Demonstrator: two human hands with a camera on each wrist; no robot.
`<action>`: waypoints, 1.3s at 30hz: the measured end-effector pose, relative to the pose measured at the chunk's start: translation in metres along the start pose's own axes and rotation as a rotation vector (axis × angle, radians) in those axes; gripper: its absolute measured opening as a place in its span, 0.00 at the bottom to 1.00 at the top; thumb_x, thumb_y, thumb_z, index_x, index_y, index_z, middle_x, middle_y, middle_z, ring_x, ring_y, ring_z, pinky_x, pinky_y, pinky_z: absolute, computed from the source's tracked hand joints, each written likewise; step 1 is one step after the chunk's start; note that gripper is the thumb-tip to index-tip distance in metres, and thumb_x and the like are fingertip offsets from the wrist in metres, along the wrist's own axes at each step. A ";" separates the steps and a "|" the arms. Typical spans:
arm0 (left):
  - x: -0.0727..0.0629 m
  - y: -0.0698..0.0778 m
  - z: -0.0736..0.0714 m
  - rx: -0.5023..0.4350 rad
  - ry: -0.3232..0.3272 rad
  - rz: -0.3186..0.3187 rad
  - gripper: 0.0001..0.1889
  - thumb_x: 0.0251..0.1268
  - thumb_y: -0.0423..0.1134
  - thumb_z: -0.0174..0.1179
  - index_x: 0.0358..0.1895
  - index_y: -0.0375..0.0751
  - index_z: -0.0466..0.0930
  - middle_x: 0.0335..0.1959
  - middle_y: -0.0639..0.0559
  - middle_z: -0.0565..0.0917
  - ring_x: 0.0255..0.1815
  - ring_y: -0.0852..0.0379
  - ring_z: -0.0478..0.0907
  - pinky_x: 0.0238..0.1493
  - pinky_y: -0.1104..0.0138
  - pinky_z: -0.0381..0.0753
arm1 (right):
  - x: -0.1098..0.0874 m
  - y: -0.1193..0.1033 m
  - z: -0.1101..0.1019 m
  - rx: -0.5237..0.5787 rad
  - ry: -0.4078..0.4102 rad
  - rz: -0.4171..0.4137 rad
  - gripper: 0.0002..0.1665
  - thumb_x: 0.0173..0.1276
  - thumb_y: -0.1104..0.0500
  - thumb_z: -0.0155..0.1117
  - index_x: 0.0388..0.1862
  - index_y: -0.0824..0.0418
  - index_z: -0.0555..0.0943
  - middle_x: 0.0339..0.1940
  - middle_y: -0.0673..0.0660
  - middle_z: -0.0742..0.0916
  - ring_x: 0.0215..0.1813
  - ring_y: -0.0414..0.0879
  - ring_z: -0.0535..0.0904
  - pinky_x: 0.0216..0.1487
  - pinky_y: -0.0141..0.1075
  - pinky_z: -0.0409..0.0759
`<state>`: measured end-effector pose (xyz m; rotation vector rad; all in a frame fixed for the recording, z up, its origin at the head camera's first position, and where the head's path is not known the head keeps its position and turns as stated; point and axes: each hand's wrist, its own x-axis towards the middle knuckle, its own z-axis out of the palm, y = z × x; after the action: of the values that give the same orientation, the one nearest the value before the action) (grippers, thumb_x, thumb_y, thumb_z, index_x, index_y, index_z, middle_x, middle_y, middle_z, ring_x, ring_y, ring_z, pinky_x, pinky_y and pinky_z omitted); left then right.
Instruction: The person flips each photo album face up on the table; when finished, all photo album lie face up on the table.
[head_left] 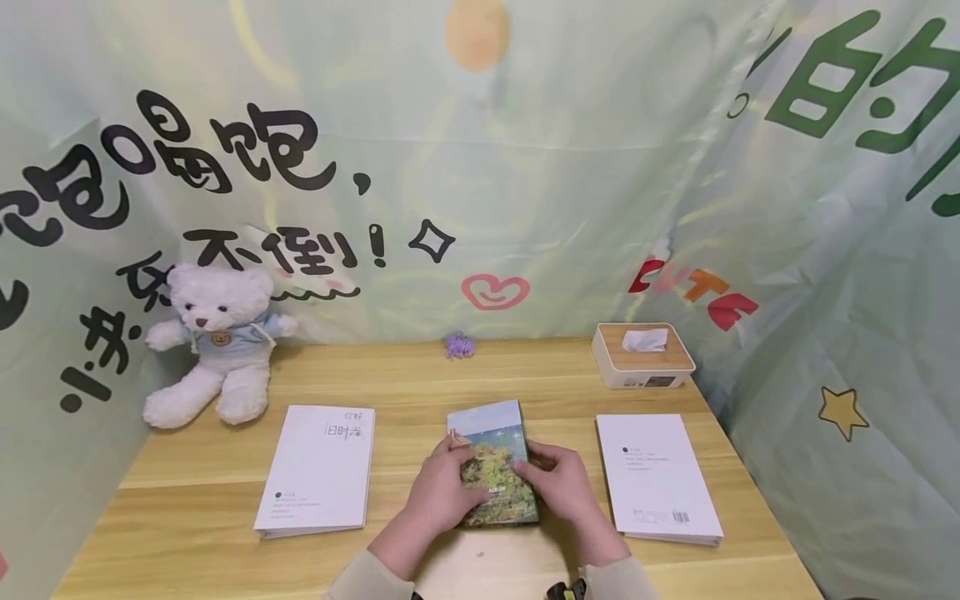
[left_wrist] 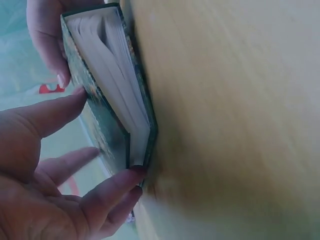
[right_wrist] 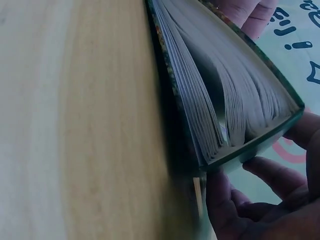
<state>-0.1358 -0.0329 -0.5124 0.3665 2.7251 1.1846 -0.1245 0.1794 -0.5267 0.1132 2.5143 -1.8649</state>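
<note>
Between my two hands, in the middle of the table in the head view, is a small thick photo album [head_left: 491,437] with a painted sea-and-flowers cover. My left hand [head_left: 448,487] holds its left side, thumb and index finger on the cover and other fingers at the edge in the left wrist view. The right hand [head_left: 558,479] grips the opposite side, thumb on top and fingers along the green spine [right_wrist: 255,145]. In the right wrist view the white pages [right_wrist: 235,95] show a gap between them. The album's underside is hidden.
White books lie flat at left [head_left: 315,471] and right [head_left: 660,475] of the album. Farther back are a white teddy bear [head_left: 225,342], a small purple object [head_left: 459,345] and a tissue box [head_left: 645,357]. Printed cloth [head_left: 555,208] hangs around the wooden table [head_left: 187,508].
</note>
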 end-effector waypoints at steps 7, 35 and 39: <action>0.001 -0.004 -0.002 -0.065 -0.028 0.078 0.33 0.54 0.40 0.82 0.67 0.45 0.84 0.75 0.27 0.69 0.76 0.24 0.64 0.67 0.33 0.72 | 0.000 -0.007 0.000 0.008 0.028 -0.004 0.27 0.68 0.64 0.76 0.62 0.77 0.82 0.52 0.71 0.89 0.51 0.60 0.89 0.48 0.44 0.90; -0.003 0.011 -0.013 -0.153 -0.067 0.135 0.35 0.61 0.45 0.78 0.69 0.34 0.80 0.71 0.24 0.73 0.74 0.25 0.67 0.73 0.35 0.67 | -0.012 -0.048 -0.007 -0.132 0.015 -0.087 0.26 0.71 0.61 0.73 0.63 0.74 0.83 0.55 0.68 0.89 0.39 0.49 0.88 0.31 0.34 0.87; -0.004 0.012 -0.013 -0.177 -0.062 0.149 0.34 0.62 0.42 0.76 0.71 0.33 0.78 0.72 0.23 0.71 0.73 0.23 0.68 0.71 0.33 0.68 | -0.014 -0.054 -0.008 -0.141 0.021 -0.088 0.25 0.71 0.62 0.73 0.63 0.74 0.83 0.55 0.69 0.89 0.38 0.48 0.87 0.29 0.34 0.86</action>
<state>-0.1327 -0.0352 -0.4949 0.5797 2.5536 1.4144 -0.1134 0.1706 -0.4727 0.0207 2.6970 -1.7163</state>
